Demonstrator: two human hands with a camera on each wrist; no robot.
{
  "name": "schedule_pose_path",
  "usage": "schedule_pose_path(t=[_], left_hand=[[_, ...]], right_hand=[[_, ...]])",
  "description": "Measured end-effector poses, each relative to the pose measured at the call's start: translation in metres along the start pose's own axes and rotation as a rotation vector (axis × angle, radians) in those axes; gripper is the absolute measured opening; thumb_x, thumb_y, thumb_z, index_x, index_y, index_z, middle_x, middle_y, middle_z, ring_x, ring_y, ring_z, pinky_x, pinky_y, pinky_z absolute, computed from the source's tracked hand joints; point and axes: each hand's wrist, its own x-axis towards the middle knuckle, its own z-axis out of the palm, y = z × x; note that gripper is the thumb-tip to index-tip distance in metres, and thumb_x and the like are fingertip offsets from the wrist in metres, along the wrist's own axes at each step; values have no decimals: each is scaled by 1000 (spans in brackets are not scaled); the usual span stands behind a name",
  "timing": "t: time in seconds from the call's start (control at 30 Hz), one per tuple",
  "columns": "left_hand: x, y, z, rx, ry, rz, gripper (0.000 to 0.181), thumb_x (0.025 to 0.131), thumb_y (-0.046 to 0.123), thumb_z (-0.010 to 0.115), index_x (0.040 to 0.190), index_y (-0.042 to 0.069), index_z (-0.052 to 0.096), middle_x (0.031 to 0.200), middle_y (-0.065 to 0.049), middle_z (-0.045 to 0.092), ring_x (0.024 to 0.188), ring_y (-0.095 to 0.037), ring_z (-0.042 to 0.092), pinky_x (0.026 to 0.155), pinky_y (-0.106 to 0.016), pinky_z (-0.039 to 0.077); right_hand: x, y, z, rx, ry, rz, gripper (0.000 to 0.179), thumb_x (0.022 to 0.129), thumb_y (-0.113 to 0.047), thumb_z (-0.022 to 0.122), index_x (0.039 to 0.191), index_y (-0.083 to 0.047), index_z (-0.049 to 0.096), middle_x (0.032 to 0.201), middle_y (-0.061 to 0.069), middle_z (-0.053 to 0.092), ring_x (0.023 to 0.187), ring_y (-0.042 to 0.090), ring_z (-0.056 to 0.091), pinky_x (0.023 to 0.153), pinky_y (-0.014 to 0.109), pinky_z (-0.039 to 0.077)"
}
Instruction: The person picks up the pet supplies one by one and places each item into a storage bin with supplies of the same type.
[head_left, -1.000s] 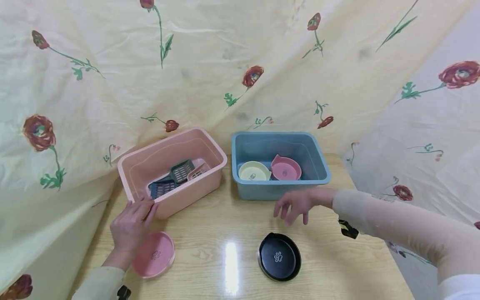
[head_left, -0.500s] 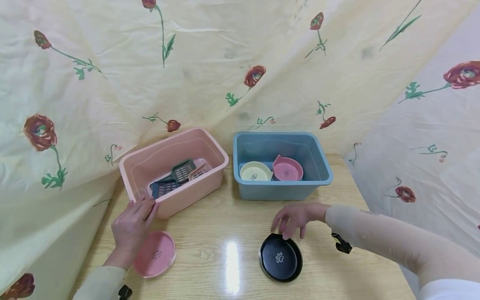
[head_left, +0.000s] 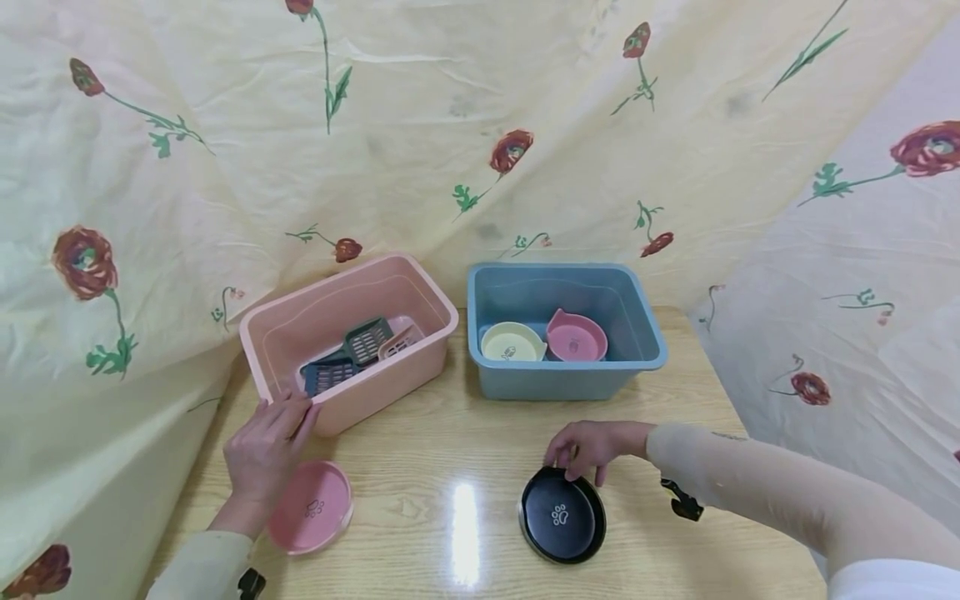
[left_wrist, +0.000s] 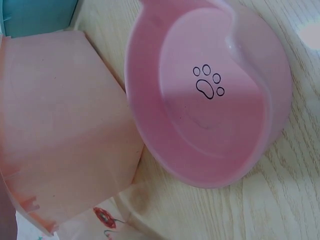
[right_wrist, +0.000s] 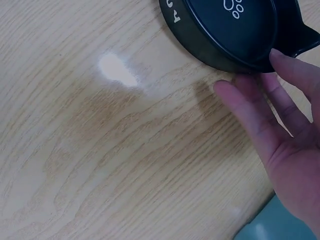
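Note:
My left hand [head_left: 262, 446] grips the near left corner of the pink plastic bin [head_left: 397, 371], its fingers bent over the rim. Below that hand, partly hidden by it, a pink pet bowl [head_left: 313, 504] sits on the table; the left wrist view shows the paw print inside the pink bowl [left_wrist: 210, 120]. My right hand [head_left: 588, 446] pinches the far rim of a black pet bowl [head_left: 562, 529] beside its pointed ear. In the right wrist view the thumb lies over the rim of the black bowl [right_wrist: 215, 47], the fingers against its outer wall.
A blue plastic bin [head_left: 555, 383] stands at the back, holding a cream bowl [head_left: 510, 342] and another pink bowl [head_left: 576, 337]. Inside the pink bin lie a green litter scoop [head_left: 366, 342], a blue scoop [head_left: 326, 379] and a pink scoop [head_left: 400, 340]. Floral cloth hangs behind.
My right hand has come down and toward me from in front of the blue bin and taken hold of the black bowl's rim. The left hand has stayed on the pink bin.

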Motion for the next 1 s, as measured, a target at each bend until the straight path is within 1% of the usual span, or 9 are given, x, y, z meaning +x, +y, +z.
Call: schedule_pose_path(t=[0.13, 0.27, 0.43, 0.5, 0.6, 0.73, 0.83, 0.9, 1.0], left_hand=[[0, 0, 0, -1, 3, -11, 53, 113, 49, 51, 99, 9, 82, 106, -20, 79, 91, -43, 79, 80, -64, 63], [0, -1, 0, 6, 0, -5, 50, 113, 46, 53, 98, 8, 81, 105, -21, 79, 91, -43, 79, 79, -64, 63], [-1, -2, -1, 17, -18, -1, 50, 112, 46, 53, 100, 7, 81, 106, -21, 79, 92, -42, 79, 79, -64, 64], [-1, -2, 0, 15, -18, -3, 51, 112, 47, 52, 100, 8, 81, 106, -21, 79, 92, -42, 79, 79, -64, 64], [-1, -3, 1, 8, -2, 1, 50, 112, 47, 53, 100, 8, 81, 105, -21, 79, 90, -43, 79, 78, -64, 63], [-1, -3, 2, 9, 6, 7, 47, 111, 46, 54, 100, 9, 81, 105, -21, 79, 88, -43, 79, 77, -64, 63], [-1, -4, 2, 19, -7, 6, 48, 112, 46, 54, 99, 9, 81, 105, -20, 79, 89, -42, 79, 79, -63, 64], [-1, -4, 2, 20, -7, 6, 48, 112, 46, 54, 99, 8, 81, 104, -20, 79, 89, -42, 79, 79, -64, 64], [-1, -4, 2, 18, -1, 2, 50, 112, 47, 52, 98, 8, 81, 103, -20, 79, 90, -42, 80, 79, -64, 63]], right_hand=[[0, -1, 0, 6, 0, -14, 36, 93, 8, 74, 122, -15, 75, 106, 5, 70, 94, 19, 70, 63, 50, 68], [2, -2, 0, 5, -11, -31, 37, 94, 10, 71, 122, -14, 75, 106, 6, 70, 94, 19, 70, 65, 51, 68], [4, -4, -2, -9, -19, -42, 40, 92, 15, 67, 122, -11, 73, 103, 7, 68, 94, 18, 68, 63, 48, 68], [5, -4, -2, -1, -27, -46, 41, 91, 17, 65, 122, -10, 73, 102, 7, 67, 94, 18, 68, 62, 47, 68], [7, -5, 0, 19, -42, -57, 40, 91, 17, 64, 120, -10, 73, 99, 6, 67, 92, 17, 68, 60, 45, 68], [9, -7, 1, 48, -78, -64, 38, 93, 17, 62, 116, -11, 73, 95, 5, 66, 89, 16, 67, 58, 41, 67], [9, -11, 0, 52, -92, -64, 34, 95, 15, 62, 114, -13, 72, 92, 4, 64, 87, 15, 66, 58, 38, 67], [6, -15, -3, 52, -103, -66, 32, 97, 13, 62, 115, -12, 71, 93, 5, 64, 86, 15, 66, 58, 38, 67], [0, -25, -11, 47, -99, -69, 33, 98, 10, 63, 119, -13, 71, 100, 6, 68, 88, 16, 68, 60, 39, 68]])
